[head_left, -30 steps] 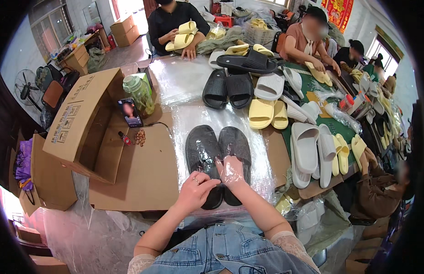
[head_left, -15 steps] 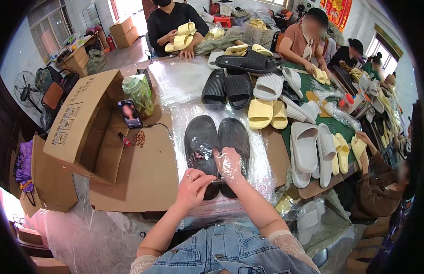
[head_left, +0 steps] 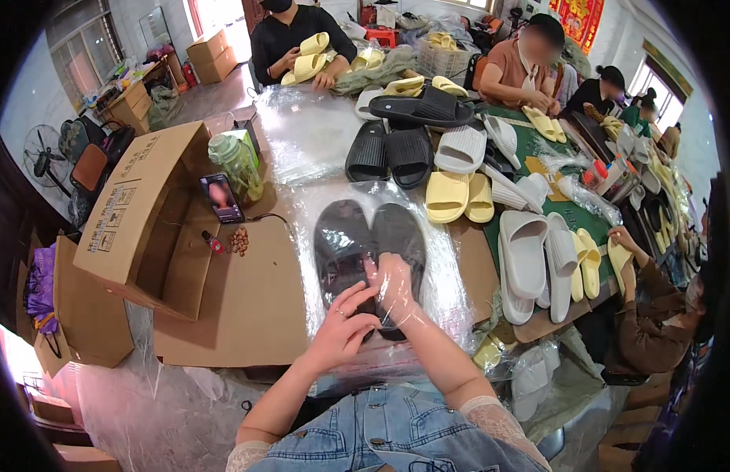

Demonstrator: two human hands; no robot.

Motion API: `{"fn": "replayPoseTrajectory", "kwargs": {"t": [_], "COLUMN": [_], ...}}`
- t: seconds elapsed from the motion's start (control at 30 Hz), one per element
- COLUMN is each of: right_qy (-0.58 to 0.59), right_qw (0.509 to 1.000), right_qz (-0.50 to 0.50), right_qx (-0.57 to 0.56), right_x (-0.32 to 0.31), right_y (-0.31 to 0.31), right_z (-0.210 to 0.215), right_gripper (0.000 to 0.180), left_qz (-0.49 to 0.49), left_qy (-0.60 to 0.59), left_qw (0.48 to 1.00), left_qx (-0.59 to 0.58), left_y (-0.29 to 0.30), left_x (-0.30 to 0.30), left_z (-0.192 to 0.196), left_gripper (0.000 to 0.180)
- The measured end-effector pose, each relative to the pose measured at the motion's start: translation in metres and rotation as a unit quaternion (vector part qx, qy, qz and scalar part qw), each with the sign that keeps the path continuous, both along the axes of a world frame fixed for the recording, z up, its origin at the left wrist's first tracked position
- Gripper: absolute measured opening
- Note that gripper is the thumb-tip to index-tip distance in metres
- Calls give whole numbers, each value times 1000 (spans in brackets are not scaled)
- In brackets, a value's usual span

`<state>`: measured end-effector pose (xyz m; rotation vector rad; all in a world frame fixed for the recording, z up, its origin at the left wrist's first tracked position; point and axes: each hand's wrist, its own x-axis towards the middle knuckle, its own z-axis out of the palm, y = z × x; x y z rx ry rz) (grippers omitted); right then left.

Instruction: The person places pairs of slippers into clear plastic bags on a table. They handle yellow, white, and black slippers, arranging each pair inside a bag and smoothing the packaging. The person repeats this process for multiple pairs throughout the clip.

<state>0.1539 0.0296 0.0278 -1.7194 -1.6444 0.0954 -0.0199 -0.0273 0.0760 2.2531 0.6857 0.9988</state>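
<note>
A pair of black slippers, a left slipper and a right slipper, lies side by side in a clear plastic bag on the table before me. My right hand reaches under the clear film, its fingers curled at the inner side of the right slipper; the fingertips are partly hidden. Next to it, my left hand, with a ring on one finger, is over the heel end of the left slipper at the near part of the bag. Its thumb and fingers stand apart.
On the left stand an open cardboard box, a green-lidded jar and a propped phone. Black slides, yellow slippers and grey slides lie to the right. Flat clear bags are beyond. Co-workers sit around.
My left hand's pinch has loosened, and its fingers have spread toward my right hand. The black slippers and film have shifted slightly left. A co-worker at the far right has set down yellow slippers.
</note>
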Motion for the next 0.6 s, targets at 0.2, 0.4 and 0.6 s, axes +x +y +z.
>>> {"fn": "replayPoseTrajectory", "kwargs": {"t": [0.2,0.4,0.6], "right_qy": [-34,12,-42], "right_qw": [999,999,996], "right_qz": [4,-13,-62], "right_qx": [18,-33,-48], "right_x": [-6,-2,5], "right_y": [-11,-9,31], "right_z": [-6,9,-18], "right_gripper": [34,38,42], "left_qz": [52,42,37], "left_qy": [-8,-22,-29], "left_qw": [998,998,998], "left_qx": [-27,-34,-33], "left_y": [4,0,4], "left_x": [-8,-6,-6], "left_z": [-14,-13,-18], "left_gripper": [12,12,11]}}
